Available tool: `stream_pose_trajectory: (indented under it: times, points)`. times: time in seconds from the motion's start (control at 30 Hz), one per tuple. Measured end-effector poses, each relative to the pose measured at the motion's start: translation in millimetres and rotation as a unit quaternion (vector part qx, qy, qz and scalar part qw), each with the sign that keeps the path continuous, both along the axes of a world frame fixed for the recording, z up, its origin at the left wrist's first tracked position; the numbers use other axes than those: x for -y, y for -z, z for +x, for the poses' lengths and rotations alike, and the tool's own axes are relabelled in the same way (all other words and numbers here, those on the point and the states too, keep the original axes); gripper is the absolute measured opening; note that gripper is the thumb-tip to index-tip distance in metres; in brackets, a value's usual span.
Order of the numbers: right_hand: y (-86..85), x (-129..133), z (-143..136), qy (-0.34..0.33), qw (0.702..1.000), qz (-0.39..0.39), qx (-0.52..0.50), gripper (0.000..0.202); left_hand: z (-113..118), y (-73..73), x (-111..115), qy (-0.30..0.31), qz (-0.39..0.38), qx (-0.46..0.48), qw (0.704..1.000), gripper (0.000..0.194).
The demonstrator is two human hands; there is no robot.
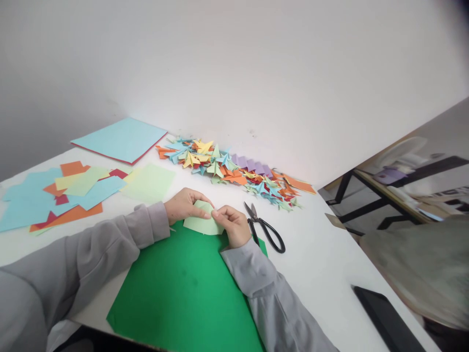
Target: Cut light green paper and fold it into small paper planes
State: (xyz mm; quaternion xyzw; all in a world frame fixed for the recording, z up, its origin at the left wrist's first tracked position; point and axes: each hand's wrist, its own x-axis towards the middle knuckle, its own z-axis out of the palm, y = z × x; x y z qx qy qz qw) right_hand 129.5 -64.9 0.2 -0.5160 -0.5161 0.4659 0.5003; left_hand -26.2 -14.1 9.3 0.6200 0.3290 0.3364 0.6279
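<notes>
Over the far end of a large, smooth green sheet, the left hand and right hand pinch a small pale-green piece of paper between thumbs and fingers, the thumb tips close together. Its lower edge is free and slightly curved. The green sheet reaches the near edge of the white tabletop; to the right, a stretch of that surface runs between the black-handled metal scissors, just beside the right hand, and a flat black rectangular slab near the table's right edge. Along the far edge, a heap of folded multicoloured paper shapes lies close to the plain white wall.

Fingers cover the paper's upper right part, so its folds are hard to make out. The right hand and its grey cuff hide the end of one scissor handle. The picture's bottom edge cuts off the slab and part of the green sheet; the dark-framed shelf at right is blurred.

Thin, straight-cut loose coloured papers overlap at left, before a flat light-blue square sheet with red showing beneath. The folded shapes are pointed and creased.
</notes>
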Motion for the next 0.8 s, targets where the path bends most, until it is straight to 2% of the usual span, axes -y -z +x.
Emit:
stream_pose_trajectory:
  times: [0.13, 0.33, 0.53, 0.7, 0.8]
  points:
    - [-0.6, 0.0, -0.2, 0.012, 0.999, 0.023, 0.022, 0.033, 0.8, -2.6, 0.5, -0.034, 0.044, -0.007, 0.998, 0.036]
    - [-1.5, 0.3, -2.1, 0.024, 0.998, 0.031, 0.044, 0.035, 2.9, -7.6, 3.5, -0.039, -0.054, 0.013, 0.998, 0.029]
    - [0.7, 0.1, -3.2, 0.016, 0.997, 0.043, 0.062, 0.034, 2.5, -1.8, 0.5, -0.041, 0.040, -0.027, 0.998, 0.022]
    - [1.1, -0.5, -2.6, -0.005, 0.995, 0.059, 0.083, 0.034, 3.7, -1.3, 2.2, -0.071, 0.033, -0.021, 0.997, 0.018]
    - [-0.8, -0.8, -2.9, 0.008, 0.991, 0.073, 0.108, 0.038, 4.3, -2.8, 4.3, -0.097, 0.023, -0.016, 0.995, 0.018]
